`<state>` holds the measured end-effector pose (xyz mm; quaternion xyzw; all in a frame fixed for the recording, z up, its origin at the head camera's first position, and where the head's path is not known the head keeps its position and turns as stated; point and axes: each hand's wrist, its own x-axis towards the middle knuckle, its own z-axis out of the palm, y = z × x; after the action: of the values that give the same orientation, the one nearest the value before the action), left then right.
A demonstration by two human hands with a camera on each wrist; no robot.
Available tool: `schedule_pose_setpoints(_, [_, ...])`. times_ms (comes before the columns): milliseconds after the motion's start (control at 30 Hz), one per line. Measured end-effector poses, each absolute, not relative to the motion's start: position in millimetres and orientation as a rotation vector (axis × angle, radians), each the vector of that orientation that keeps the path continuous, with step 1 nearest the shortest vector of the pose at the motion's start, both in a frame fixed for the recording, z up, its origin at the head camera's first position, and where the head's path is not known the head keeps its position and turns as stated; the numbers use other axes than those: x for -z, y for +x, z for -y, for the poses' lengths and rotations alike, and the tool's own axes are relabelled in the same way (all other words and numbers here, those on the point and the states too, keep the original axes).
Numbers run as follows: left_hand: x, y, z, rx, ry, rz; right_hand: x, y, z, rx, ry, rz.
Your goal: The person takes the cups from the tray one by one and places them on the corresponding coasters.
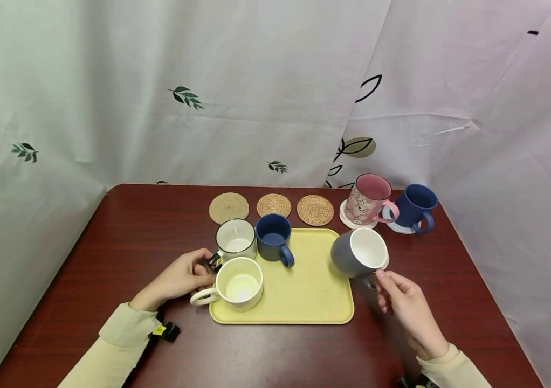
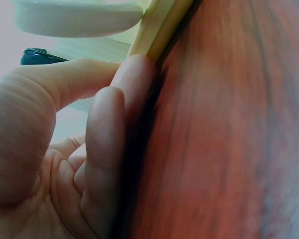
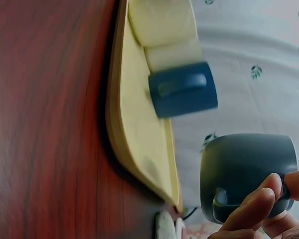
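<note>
Right grip (image 1: 408, 307) pinches handle of gray mug (image 1: 345, 254), held up over right edge of yellow tray (image 1: 300, 291); mug lies far and left of this nearer grip, long axis tilted, base left, white mouth up and right. Left grip (image 1: 183, 275), well apart, pinches tray's left edge beside cream mug (image 1: 241, 291). Farther: black-rimmed white mug (image 1: 235, 240), navy mug (image 1: 274, 240). Beyond: woven coasters (image 1: 274, 205) on dark-red surface (image 1: 266, 355).

Premises appear to be a makeshift, fabric-walled recording booth; the wider building cannot be determined. Pale leaf-printed sheets (image 1: 275, 81) hang behind the wood-grain table (image 1: 81, 258) and along its left and right sides. A black wrist-worn device (image 1: 172, 332) shows over the table's near left part.
</note>
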<state>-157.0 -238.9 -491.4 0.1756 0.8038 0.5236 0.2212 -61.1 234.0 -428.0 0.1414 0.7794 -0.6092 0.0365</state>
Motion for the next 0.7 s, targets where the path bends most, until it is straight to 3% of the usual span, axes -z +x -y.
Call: schedule_pose_setpoints(700, [489.9,-155.9,238.4,-1.469,0.490,-2.209,434.3,-92.1,-280.1,1.675,0.515,-2.507])
